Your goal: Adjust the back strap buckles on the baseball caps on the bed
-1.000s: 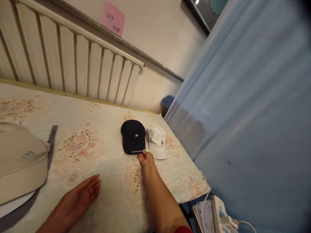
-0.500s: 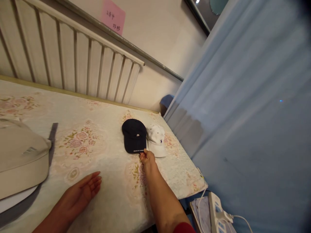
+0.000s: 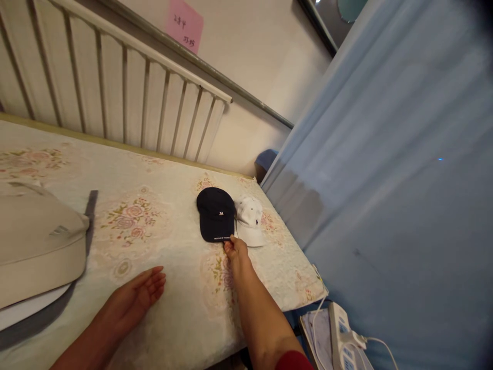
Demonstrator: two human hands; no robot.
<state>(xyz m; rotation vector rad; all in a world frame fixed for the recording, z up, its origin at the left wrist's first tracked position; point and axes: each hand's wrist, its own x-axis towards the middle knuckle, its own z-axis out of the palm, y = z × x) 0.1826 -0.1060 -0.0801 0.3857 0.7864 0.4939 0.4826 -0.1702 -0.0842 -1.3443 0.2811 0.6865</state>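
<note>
A black baseball cap (image 3: 215, 213) with small white lettering lies on the floral bed cover (image 3: 181, 313), its brim toward me. My right hand (image 3: 236, 251) pinches the right corner of that brim between thumb and fingers. Directly right of it, partly overlapped, is a white baseball cap (image 3: 250, 221) with a small dark logo. My left hand (image 3: 140, 293) hovers over the cover with nothing in it, palm turned inward and fingers loosely curved. At the left edge sits a stack of caps, a beige cap (image 3: 42, 241) on top with white and grey brims below it.
A pale slatted rail (image 3: 134, 87) runs along the far side, with a pink paper note (image 3: 185, 24) on the wall above. The blue curtain (image 3: 385, 180) hangs along the right. A white power strip (image 3: 341, 329) with cables lies beyond the bed's right corner.
The view has shifted slightly, so everything sits a little further right. My right hand keeps its pinch on the black cap's brim; the left hand stays empty.
</note>
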